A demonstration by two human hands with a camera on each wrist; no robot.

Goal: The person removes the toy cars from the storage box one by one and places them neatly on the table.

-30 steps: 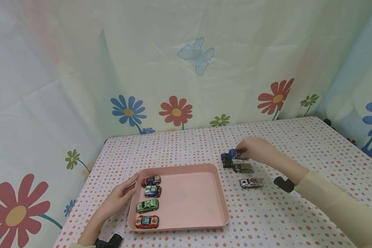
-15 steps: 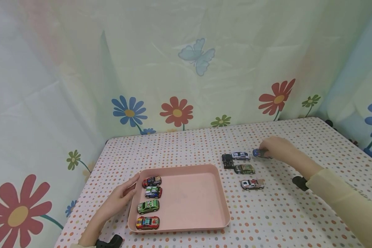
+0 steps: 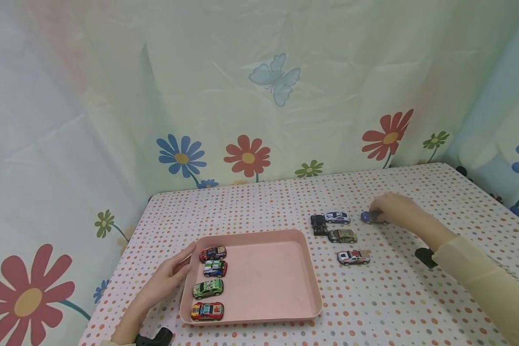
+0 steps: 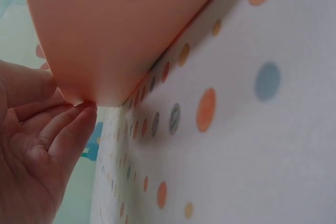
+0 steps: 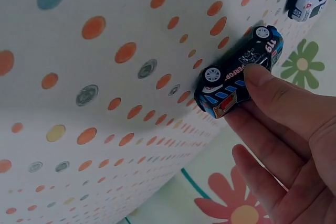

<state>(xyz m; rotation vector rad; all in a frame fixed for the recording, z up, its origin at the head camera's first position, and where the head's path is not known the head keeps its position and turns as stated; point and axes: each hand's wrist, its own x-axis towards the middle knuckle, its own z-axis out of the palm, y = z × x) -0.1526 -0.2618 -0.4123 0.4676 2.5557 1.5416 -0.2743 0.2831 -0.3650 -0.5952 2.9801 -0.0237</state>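
As the right hand [image 3: 395,210] pinches the blue car [image 5: 231,74], held at the fingertips well right of the tray [image 3: 270,281], the left hand [image 3: 167,275] is at the tray's left edge: gripping or just touching, I can't tell. Inside, four cars [image 3: 208,288] line that side; four more [image 3: 342,236] sit outside!

Head view: high, forward, down; wrist views: close; head, right share blue car [image 5: 236,72].
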